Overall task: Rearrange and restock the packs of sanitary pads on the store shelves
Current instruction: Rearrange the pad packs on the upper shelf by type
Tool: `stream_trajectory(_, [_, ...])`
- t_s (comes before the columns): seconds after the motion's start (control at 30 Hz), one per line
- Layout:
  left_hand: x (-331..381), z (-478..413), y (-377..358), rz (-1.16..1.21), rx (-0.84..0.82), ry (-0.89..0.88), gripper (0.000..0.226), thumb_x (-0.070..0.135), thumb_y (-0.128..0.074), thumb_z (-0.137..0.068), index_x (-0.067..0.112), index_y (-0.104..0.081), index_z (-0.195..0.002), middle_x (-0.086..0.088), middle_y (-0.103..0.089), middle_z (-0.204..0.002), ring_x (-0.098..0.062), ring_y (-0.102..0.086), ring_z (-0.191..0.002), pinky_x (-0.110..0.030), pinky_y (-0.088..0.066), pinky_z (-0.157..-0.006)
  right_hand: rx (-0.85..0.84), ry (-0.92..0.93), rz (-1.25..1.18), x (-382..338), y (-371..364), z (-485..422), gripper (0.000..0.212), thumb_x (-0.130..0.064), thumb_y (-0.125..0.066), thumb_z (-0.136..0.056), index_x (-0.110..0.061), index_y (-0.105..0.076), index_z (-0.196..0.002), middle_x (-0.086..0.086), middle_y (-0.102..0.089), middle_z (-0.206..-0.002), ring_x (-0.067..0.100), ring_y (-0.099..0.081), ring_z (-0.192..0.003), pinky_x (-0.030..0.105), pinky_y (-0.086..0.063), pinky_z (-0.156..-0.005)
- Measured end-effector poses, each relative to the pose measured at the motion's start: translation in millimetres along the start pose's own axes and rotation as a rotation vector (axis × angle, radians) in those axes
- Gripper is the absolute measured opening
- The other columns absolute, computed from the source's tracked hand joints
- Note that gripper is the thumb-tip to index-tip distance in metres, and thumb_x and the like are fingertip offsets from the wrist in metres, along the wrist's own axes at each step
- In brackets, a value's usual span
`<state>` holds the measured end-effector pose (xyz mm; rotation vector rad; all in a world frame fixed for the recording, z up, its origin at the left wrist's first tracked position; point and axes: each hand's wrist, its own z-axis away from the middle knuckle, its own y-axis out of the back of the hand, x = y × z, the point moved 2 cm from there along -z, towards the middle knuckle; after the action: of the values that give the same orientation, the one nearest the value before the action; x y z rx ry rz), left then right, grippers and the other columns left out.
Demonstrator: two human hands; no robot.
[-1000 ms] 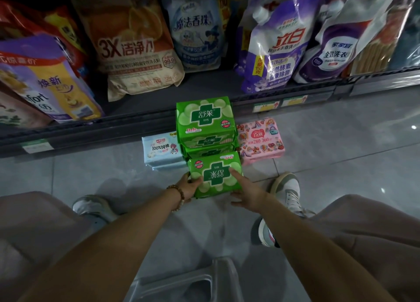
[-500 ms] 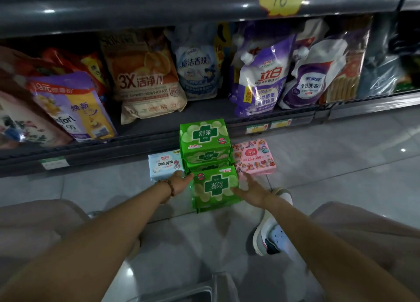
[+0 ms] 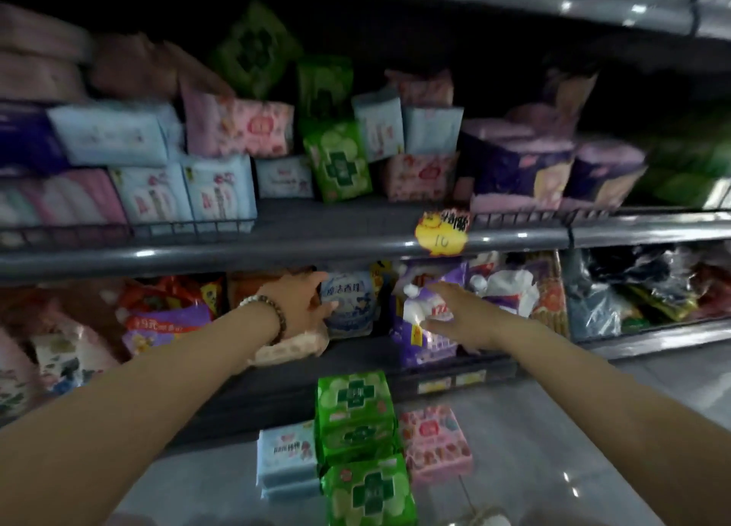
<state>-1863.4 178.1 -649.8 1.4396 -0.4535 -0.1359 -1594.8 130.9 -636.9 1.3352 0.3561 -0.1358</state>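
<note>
Step in hand: reach phase, judged; both hands are raised off the floor stock toward the shelves, neither carrying a pack.
Left hand (image 3: 302, 308): empty, fingers loosely spread, in front of the lower shelf's pouches; beaded bracelet (image 3: 266, 308) on the wrist.
Right hand (image 3: 455, 316): empty, flat and wide, fingers extended, in front of a purple detergent pouch (image 3: 425, 345); whether it touches cannot be told.
Floor stock: at 6 o'clock, two stacked green packs (image 3: 356, 414), a third green pack (image 3: 370, 494) nearer the viewer, a blue pack (image 3: 286, 460) to their 9 o'clock, a pink pack (image 3: 433, 442) to their 3 o'clock; all on the tiled floor (image 3: 553, 446).
Pad shelf (image 3: 277, 244): at 12 o'clock, holds blue, pink, green and purple packs, leaning and mixed; frame blurred.
Gap: bare shelf front between the blue packs and a yellow price tag (image 3: 441, 234).
Next move, judged: lift the hands to the pad shelf and straighten the leaning green pack (image 3: 338, 161), clearing room for the floor packs.
</note>
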Motion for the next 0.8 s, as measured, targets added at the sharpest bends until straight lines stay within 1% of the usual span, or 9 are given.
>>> stream_trajectory(0.1, [12.7, -18.6, 51.9, -0.008, 0.075, -0.039, 0.070, 0.058, -0.035, -0.094, 0.024, -0.014, -0.152, -0.003, -0.027, -0.155, -0.024, -0.033, -0.138, -0.038, -0.036, -0.108, 0.084, 0.057, -0.004, -13.9, 45.6, -16.4, 0.074, -0.040, -0.056, -0.094, -0.017, -0.018, -0.153, 0.002, -0.015, -0.159, 0.022, -0.027, -0.142, 0.032, -0.028, -0.113])
stream_trajectory(0.2, [21.8, -37.2, 86.8, 0.022, 0.140, -0.069, 0.072, 0.058, -0.032, -0.095, 0.025, -0.007, -0.153, -0.001, -0.016, -0.158, -0.024, -0.023, -0.142, -0.042, -0.033, -0.110, 0.192, 0.076, -0.053, -21.3, 79.8, -37.3, 0.074, -0.041, -0.057, -0.094, -0.017, -0.018, -0.152, 0.003, -0.015, -0.160, 0.020, -0.024, -0.144, 0.027, -0.022, -0.114])
stream_trajectory(0.33, [21.3, -71.6, 108.2, 0.105, 0.225, -0.095, 0.078, 0.058, -0.036, -0.093, 0.025, 0.001, -0.152, 0.001, -0.006, -0.160, -0.027, -0.023, -0.142, -0.042, -0.033, -0.111, 0.299, 0.043, -0.451, -26.8, 104.7, -72.8, 0.080, -0.053, -0.059, -0.087, -0.026, -0.020, -0.151, 0.000, -0.020, -0.158, 0.019, -0.028, -0.142, 0.027, -0.027, -0.109])
stream_trajectory(0.43, [9.1, -104.1, 112.9, 0.337, 0.317, -0.034, 0.082, 0.054, -0.044, -0.092, 0.022, 0.003, -0.152, 0.000, 0.001, -0.160, -0.025, -0.019, -0.143, -0.036, -0.025, -0.115, 0.353, 0.038, -0.677, -30.4, 113.9, -106.2, 0.074, -0.052, -0.059, -0.087, -0.028, -0.026, -0.149, -0.004, -0.035, -0.147, 0.018, -0.033, -0.139, 0.024, -0.029, -0.099])
stream_trajectory(0.5, [-1.4, -127.2, 112.6, 0.556, 0.365, 0.008, 0.080, 0.050, -0.049, -0.092, 0.020, -0.006, -0.152, -0.003, -0.013, -0.157, -0.024, -0.024, -0.141, -0.034, -0.024, -0.115, 0.339, 0.061, -0.773, -38.1, 114.4, -129.9, 0.076, -0.053, -0.061, -0.084, -0.028, -0.028, -0.148, -0.009, -0.037, -0.140, 0.015, -0.036, -0.135, 0.023, -0.030, -0.097])
stream_trajectory(0.6, [-20.1, -160.5, 111.3, 0.831, 0.372, 0.107, 0.075, 0.051, -0.050, -0.091, 0.016, -0.018, -0.149, -0.003, -0.031, -0.151, -0.023, -0.034, -0.136, -0.029, -0.028, -0.112, 0.351, 0.127, -0.837, -56.2, 107.1, -168.0, 0.074, -0.049, -0.063, -0.085, -0.024, -0.029, -0.146, -0.013, -0.039, -0.138, 0.008, -0.037, -0.131, 0.023, -0.031, -0.105])
stream_trajectory(0.7, [-38.2, -187.6, 107.0, 1.038, 0.285, 0.240, 0.093, 0.067, -0.050, -0.083, 0.013, -0.015, -0.150, -0.002, -0.036, -0.147, -0.025, -0.041, -0.131, -0.031, -0.035, -0.109, 0.346, 0.159, -0.844, -65.2, 97.5, -208.7, 0.108, -0.077, -0.064, -0.063, -0.025, -0.028, -0.149, -0.007, -0.040, -0.148, 0.013, -0.037, -0.137, 0.034, -0.029, -0.115])
stream_trajectory(0.73, [-43.6, -195.1, 105.3, 1.098, 0.289, 0.255, 0.096, 0.070, -0.051, -0.080, 0.014, -0.018, -0.150, -0.004, -0.038, -0.147, -0.025, -0.043, -0.130, -0.033, -0.036, -0.109, 0.338, 0.141, -0.845, -66.9, 96.7, -219.9, 0.109, -0.079, -0.062, -0.062, -0.025, -0.028, -0.150, -0.006, -0.039, -0.150, 0.015, -0.036, -0.138, 0.034, -0.029, -0.115])
stream_trajectory(0.8, [-46.0, -206.5, 104.5, 1.184, 0.309, 0.268, 0.096, 0.069, -0.052, -0.077, 0.014, -0.022, -0.149, -0.006, -0.037, -0.149, -0.026, -0.041, -0.133, -0.034, -0.033, -0.112, 0.327, 0.097, -0.887, -70.4, 96.8, -235.8, 0.091, -0.067, -0.060, -0.078, -0.022, -0.028, -0.150, -0.008, -0.035, -0.150, 0.016, -0.036, -0.137, 0.026, -0.031, -0.109])
